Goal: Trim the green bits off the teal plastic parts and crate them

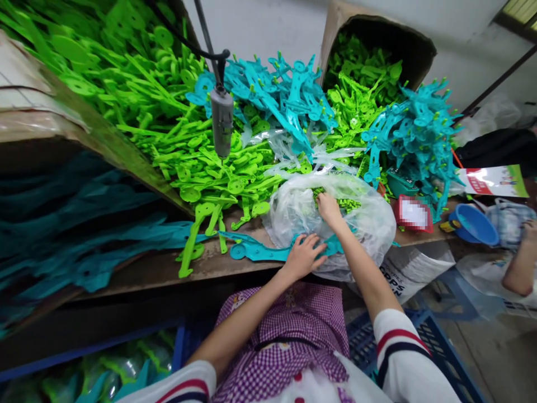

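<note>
A long teal plastic part [264, 253] lies along the bench edge. My left hand [305, 256] rests on its right portion, fingers spread and pressing flat. Just beyond is a clear plastic bag [289, 204] with its mouth open, holding small green plastic pieces [349, 205]. My right hand [329, 210] reaches into that bag with fingers bent together among the pieces; its fingertips are partly hidden, so what they pinch is unclear. The teal part's right end passes beneath my right forearm.
A grey electric screwdriver [222, 120] hangs over a heap of green plastic parts [218, 168]. Teal assemblies [419, 131] are piled at the right, near a blue bowl [476, 224]. A cardboard box [377, 25] lies behind. Another person's arm [520, 260] shows at far right.
</note>
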{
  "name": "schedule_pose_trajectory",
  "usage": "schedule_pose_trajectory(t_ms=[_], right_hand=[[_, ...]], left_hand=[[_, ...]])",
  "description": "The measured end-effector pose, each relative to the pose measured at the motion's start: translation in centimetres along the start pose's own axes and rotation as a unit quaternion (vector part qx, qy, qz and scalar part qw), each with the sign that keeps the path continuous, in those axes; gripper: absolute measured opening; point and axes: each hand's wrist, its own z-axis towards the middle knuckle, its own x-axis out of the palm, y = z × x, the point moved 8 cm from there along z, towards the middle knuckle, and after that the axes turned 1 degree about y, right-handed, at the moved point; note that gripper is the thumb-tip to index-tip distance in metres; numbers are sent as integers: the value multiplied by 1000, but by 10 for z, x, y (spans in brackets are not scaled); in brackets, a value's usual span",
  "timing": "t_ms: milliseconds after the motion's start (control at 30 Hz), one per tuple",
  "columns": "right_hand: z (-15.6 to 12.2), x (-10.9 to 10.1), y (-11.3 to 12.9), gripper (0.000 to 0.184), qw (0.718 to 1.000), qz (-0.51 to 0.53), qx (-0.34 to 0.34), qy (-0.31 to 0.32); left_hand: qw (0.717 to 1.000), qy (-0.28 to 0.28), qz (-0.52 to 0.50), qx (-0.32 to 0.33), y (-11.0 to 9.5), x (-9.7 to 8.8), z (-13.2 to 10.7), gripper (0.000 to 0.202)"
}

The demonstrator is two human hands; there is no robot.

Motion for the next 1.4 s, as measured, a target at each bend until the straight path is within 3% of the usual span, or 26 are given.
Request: schedule_pose_trajectory(t_ms=[167, 433, 633, 800, 933, 1033, 1167, 1300, 1400], right_hand=[[-12, 3, -7, 27, 1000, 30, 7, 2], [7, 4, -7, 23, 996, 10, 80, 41], [-1, -15, -16, 19, 985, 157, 35, -56], [-28, -32, -22, 13, 932, 342, 25, -116], [-81, -32, -48, 17, 853, 500, 91, -120], [-126, -23, -75, 20, 820, 546, 136, -99], [-163, 3, -100, 15, 829, 532, 169, -45], [-168, 24, -99, 21, 879, 450, 158, -24], [-167, 28, -97, 35, 877, 453, 152, -48]], left_hand=[[1000, 0, -12, -5, 6, 2, 0, 36], [1000, 3, -13, -21, 7, 0, 1, 35], [999, 5, -11, -31, 7, 0, 3, 34], [1000, 17, 7, -8, 4, 1, 7, 39], [999, 34, -9, 27, 4, 1, 3, 49], [999, 38, -19, 14, 10, 0, -3, 45], [999, 25, -29, -6, 15, -1, -7, 43], [999, 19, -27, -11, 14, -1, -5, 42], [999, 17, -26, -12, 14, -2, -4, 42]])
